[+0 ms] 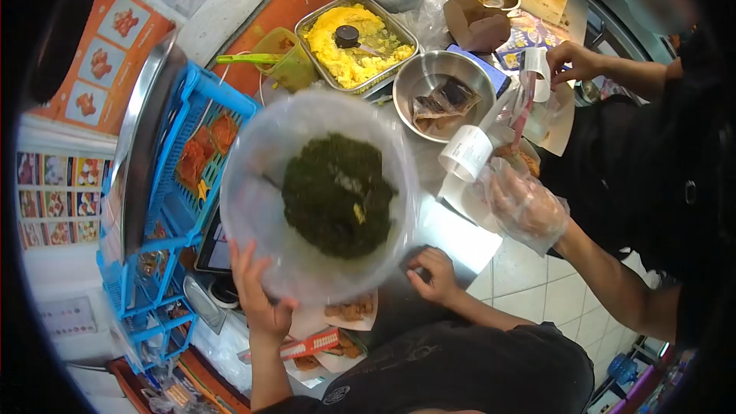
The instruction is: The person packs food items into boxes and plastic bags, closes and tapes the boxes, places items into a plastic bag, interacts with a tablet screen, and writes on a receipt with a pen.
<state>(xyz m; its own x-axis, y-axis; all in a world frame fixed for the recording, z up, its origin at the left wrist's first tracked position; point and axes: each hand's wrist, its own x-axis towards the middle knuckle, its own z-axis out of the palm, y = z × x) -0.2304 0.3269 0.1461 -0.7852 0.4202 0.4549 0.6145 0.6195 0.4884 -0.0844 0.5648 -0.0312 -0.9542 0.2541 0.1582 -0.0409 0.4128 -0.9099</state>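
Note:
A large translucent plastic bowl (253,176) fills the middle of the view, with a dark green, leafy-looking mass (326,203) inside. My left hand (261,291) grips the bowl's near left side, thumb and fingers against its wall. Just off the bowl's lower right side, my right hand (433,274) is curled closed over the steel counter (464,241); I see nothing in it. Below the bowl lie paper-lined portions of brown food (353,310) and a red-and-white packet (310,345).
A co-worker's gloved hand (529,203) is at the right, near white paper cups (466,153). Behind the bowl are a tray of yellow food (307,27), a steel bowl (402,96) and a green jug (295,73). Blue basket shelves (172,207) stand left.

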